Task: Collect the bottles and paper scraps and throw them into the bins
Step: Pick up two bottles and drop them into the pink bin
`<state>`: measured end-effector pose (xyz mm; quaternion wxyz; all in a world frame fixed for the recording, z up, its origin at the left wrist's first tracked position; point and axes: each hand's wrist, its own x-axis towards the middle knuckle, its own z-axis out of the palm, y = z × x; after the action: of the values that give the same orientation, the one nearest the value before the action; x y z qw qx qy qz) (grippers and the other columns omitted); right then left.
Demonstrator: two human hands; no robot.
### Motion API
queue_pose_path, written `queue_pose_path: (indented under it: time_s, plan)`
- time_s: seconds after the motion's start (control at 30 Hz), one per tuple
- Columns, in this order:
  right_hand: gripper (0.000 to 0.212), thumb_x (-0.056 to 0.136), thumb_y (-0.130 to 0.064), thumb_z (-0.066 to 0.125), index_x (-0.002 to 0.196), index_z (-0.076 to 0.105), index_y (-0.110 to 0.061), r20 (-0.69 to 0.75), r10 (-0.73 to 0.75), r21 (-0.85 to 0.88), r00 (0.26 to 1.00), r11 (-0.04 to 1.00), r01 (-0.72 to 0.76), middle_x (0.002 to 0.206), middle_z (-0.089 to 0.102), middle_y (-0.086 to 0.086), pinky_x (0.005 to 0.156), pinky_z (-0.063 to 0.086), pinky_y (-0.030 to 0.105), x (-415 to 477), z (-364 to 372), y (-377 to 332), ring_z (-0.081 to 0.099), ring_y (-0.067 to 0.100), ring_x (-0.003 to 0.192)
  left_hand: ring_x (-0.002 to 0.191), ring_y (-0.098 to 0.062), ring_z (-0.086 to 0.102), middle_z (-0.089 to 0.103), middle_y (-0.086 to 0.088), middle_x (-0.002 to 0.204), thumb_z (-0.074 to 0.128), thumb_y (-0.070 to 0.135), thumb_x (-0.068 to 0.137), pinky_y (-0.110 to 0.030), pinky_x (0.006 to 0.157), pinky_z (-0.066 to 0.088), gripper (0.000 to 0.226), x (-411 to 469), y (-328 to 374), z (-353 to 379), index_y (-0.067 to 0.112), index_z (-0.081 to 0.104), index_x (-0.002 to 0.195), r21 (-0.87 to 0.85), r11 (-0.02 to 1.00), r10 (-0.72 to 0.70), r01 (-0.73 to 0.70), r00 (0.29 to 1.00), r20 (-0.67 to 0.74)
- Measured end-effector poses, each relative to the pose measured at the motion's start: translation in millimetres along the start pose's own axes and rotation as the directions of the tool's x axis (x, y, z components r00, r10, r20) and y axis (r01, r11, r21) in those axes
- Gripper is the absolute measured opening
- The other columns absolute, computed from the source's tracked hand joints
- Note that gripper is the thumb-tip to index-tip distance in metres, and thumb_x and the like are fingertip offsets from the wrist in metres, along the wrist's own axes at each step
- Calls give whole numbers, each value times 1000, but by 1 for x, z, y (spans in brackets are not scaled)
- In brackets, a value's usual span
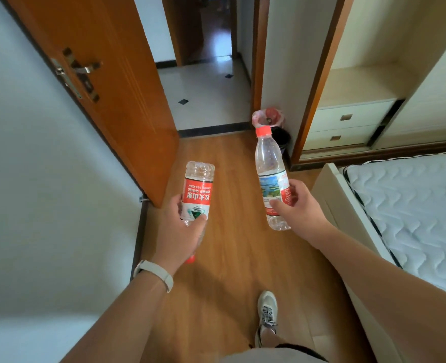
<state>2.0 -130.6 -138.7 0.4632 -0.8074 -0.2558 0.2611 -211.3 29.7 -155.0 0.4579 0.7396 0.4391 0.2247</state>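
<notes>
Left hand (178,231) wraps fingers round clear bottle (197,195), held upside down, base up, red cap poking out below wrist; red label with white lettering. Right hand (299,205) pinches second clear bottle (271,179) at label, upright, slightly tilted, red cap on top; label shows lake scene. Both bottles look empty, in air above wood floor (232,258). Bin (279,132) with pinkish liner against wall beyond right bottle, contents hard to make out. Open door (106,87) left, bed (413,205) right

bare floor (232,258) runs between door (117,82) and bed (413,210)
</notes>
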Motion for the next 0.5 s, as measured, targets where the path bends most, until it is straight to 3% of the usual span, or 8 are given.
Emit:
queue_pose_path:
  time_s: [0.27,0.5]
  plan:
    - [59,86,-37,69,135,39,-28,-30,-5,13,1000,1000,6,119,58,-9,83,54,28,124,-66,2,62,11,102,104,-11,64,57,19,121,73,43,84,-32,82,58,54,105,69,67,47,37,125,40,999,29,-30,999,25]
    - [59,86,-38,70,136,39,-29,-93,38,42,995,999,-34,114,59,-11,73,55,21,186,-109,10,63,7,97,103,-11,63,57,16,122,73,39,85,-31,83,57,55,170,117,111,45,35,126,38,995,89,-93,991,104]
